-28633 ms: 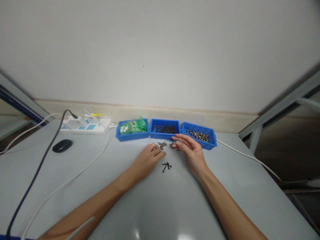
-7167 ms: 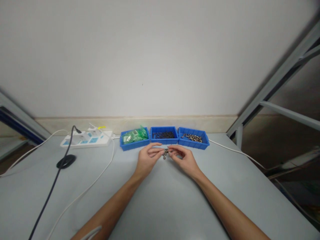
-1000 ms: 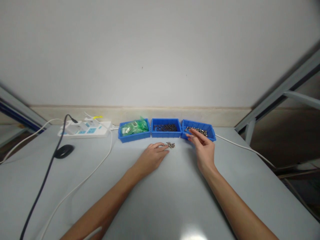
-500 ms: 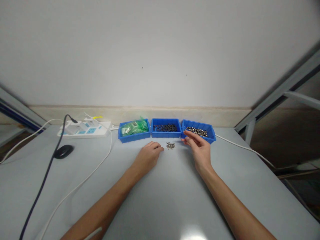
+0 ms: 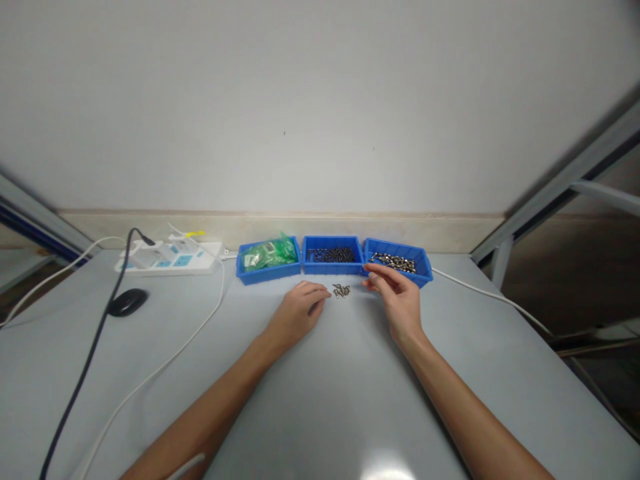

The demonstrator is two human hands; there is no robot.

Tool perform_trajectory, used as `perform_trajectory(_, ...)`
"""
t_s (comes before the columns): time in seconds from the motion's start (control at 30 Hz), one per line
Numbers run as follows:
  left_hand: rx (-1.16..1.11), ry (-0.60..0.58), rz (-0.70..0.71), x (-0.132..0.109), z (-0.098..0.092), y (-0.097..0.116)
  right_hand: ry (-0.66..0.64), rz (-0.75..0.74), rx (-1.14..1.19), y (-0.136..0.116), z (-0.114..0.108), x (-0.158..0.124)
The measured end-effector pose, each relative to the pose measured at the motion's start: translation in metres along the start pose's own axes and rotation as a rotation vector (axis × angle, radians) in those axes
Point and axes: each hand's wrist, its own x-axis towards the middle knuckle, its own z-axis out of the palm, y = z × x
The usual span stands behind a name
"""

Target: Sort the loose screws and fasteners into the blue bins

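A small loose pile of shiny metal screws [image 5: 342, 291] lies on the table between my hands. My left hand [image 5: 299, 312] rests just left of the pile. Its thumb and fingertips come together at the pile's edge; anything between them is too small to make out. On the other side, my right hand [image 5: 400, 300] is raised in front of the right blue bin [image 5: 424, 268], thumb and fingers slightly apart, with nothing visible in them. Shiny metal pieces [image 5: 395, 262] fill part of that bin. Dark screws [image 5: 337, 255] lie in the middle blue bin [image 5: 330, 268].
The left blue bin [image 5: 270, 274] holds green plastic packaging [image 5: 273, 255]. A white power strip [image 5: 200, 265] with plugs stands farther left, near a black computer mouse [image 5: 128, 303]. Dark and white cables cross the table's left side. A wall rises behind the bins.
My left hand's fingertips have stretched slightly right, up to the screw pile. The right fingers have dropped and shifted a little, staying in front of the right bin.
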Motion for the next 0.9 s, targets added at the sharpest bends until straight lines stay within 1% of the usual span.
perform_trajectory(0.17,0.196,-0.149,0.081,-0.002,0.001,-0.004,0.01,-0.01,0.003,0.0,-0.001,0.001)
perform_trajectory(0.33,0.292,-0.203,0.086,-0.003,0.0,-0.004,-0.001,-0.001,0.014,0.0,0.0,0.002)
perform_trajectory(0.43,0.295,-0.172,0.082,-0.003,0.0,-0.003,-0.017,0.004,0.006,0.001,0.0,0.001)
perform_trajectory(0.5,0.248,-0.105,0.086,-0.002,-0.001,-0.003,-0.03,0.002,0.002,0.0,0.0,0.001)
perform_trajectory(0.57,0.15,-0.008,0.06,-0.001,-0.003,-0.002,-0.043,-0.004,0.001,0.0,0.0,0.001)
perform_trajectory(0.63,0.021,0.091,-0.027,0.001,-0.005,0.0,-0.075,-0.007,-0.001,0.0,0.0,0.0)
perform_trajectory(0.73,-0.24,0.203,-0.242,0.004,-0.007,0.008,-0.168,0.01,-0.022,0.001,0.0,-0.001)
perform_trajectory(0.83,-0.542,0.243,-0.444,0.008,-0.007,0.014,-0.301,0.034,-0.057,0.003,0.002,-0.005)
perform_trajectory(0.9,-0.682,0.245,-0.53,0.011,-0.008,0.016,-0.385,0.029,-0.08,0.004,0.004,-0.007)
